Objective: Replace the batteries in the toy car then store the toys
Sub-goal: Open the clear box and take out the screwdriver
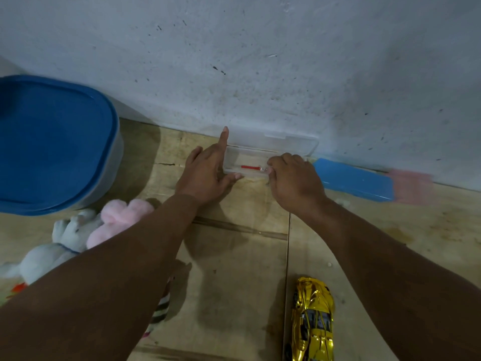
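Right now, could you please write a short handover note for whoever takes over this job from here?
Left hand: steadies the left end of the clear plastic case, forefinger straight, thumb on the front edge.
Right hand: fingers curled at the case's right end; whether its grip has the red-handled tool I cannot tell.
Case lies open by the wall, the tool inside.
Gold toy car lies on the floor, untouched.
Plush toys lie beside the blue-lidded bin, lid on.
Done: case opened.
Left: take the tool, swap the batteries, store the toys.
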